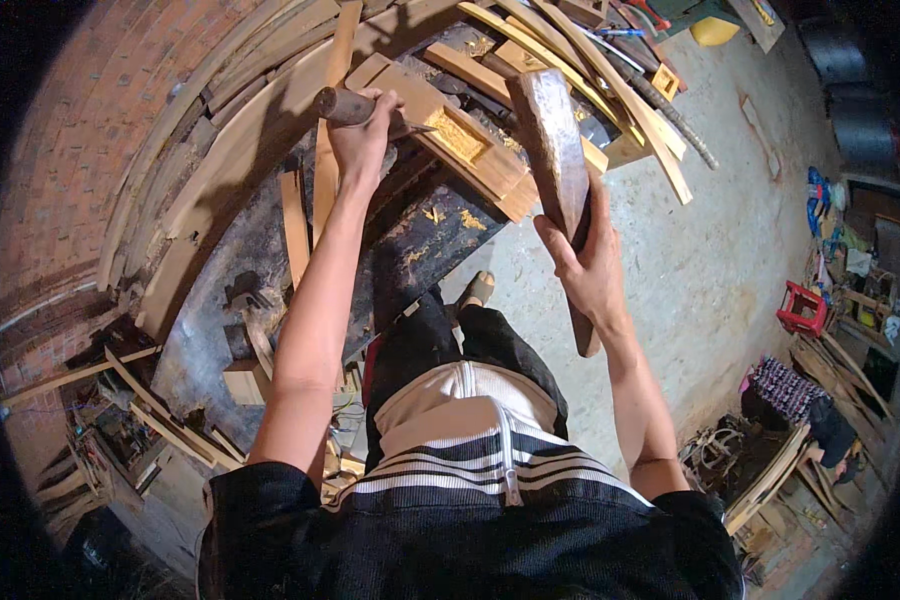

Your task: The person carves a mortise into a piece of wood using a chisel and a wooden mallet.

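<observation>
My left hand (362, 145) is wrapped round a chisel (344, 106). Its thick, round wooden handle end points left, and its blade reaches right to the edge of a recess cut in a wooden board (410, 92). Pale shavings (458, 136) lie in that recess. My right hand (592, 262) grips a heavy wooden mallet (560, 140) by its narrower lower part. The mallet's broad, worn head is raised, beside the board's right end and apart from it.
The dark workbench (425, 235) under the board carries scattered shavings. Long wooden strips (610, 75) lie beyond it, and curved planks lean along the brick wall (100, 150) at left. On the concrete floor at right stands a red stool (802, 308), with piled timber (770, 480) nearer me.
</observation>
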Action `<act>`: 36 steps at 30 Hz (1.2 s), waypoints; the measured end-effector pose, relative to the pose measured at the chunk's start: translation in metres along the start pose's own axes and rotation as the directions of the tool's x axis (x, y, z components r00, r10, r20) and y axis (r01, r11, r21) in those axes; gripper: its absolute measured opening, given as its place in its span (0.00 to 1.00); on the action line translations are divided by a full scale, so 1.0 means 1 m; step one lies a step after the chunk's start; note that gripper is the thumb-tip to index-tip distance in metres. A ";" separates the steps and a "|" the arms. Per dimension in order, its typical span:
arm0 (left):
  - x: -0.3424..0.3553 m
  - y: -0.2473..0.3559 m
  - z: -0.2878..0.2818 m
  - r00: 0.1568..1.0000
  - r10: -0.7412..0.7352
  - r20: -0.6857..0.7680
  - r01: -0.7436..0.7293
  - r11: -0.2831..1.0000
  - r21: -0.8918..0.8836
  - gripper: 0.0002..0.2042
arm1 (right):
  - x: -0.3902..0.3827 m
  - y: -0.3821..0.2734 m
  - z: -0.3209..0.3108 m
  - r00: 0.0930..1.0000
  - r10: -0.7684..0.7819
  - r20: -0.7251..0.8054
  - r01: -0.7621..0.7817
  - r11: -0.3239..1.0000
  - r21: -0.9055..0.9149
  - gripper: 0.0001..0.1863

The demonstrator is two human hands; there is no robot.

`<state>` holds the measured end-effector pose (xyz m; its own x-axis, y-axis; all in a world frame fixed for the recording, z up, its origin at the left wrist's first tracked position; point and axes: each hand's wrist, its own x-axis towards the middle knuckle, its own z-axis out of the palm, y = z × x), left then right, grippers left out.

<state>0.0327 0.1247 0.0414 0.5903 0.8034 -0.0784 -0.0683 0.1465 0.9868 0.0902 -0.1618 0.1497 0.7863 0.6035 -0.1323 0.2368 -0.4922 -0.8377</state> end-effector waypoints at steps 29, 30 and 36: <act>-0.018 -0.046 0.034 0.942 0.293 -0.163 -0.239 0.927 0.289 0.05 | 0.006 -0.016 0.010 0.999 -0.029 0.042 0.026 0.997 0.066 0.39; -0.009 -0.038 0.030 0.973 0.183 -0.144 -0.157 0.972 0.172 0.06 | 0.008 -0.012 0.008 0.999 0.007 0.031 -0.009 0.998 0.068 0.39; -0.001 -0.013 0.032 0.992 0.114 -0.046 -0.108 0.987 0.118 0.08 | 0.006 -0.001 0.005 1.000 0.030 0.001 -0.030 0.997 0.075 0.39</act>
<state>0.0587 0.1039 0.0334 0.5409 0.8406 0.0285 -0.0360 -0.0106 0.9993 0.0922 -0.1549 0.1471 0.7926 0.5889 -0.1580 0.1692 -0.4614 -0.8709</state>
